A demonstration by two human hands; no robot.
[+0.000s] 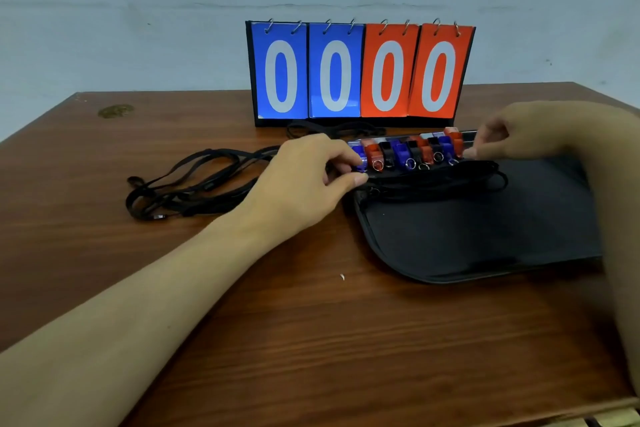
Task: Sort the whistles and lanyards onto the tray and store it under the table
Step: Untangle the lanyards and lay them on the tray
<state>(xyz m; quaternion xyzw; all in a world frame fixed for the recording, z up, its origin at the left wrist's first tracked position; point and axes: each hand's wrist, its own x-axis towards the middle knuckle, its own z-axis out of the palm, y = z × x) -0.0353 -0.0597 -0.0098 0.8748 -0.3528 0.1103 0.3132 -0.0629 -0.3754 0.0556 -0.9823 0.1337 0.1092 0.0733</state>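
**Whistle row being squared on the tray**

Left of the black, rounded fabric tray (478,236), a tangle of black lanyards (180,184) lies on the brown wooden bench (311,340). The left hand (304,184) pinches the end blue whistle (360,158); the right hand (519,135) pinches the other end. About nine plastic whistles (408,152) are counted. The lanyards' transfer is judged next.

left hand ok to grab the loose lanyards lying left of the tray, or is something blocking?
Probably yes. The loose lanyards lie on bare table just left of the left hand, with nothing between them. But that hand is now pinching the blue whistle at the row's end on the tray, so it must let go first.
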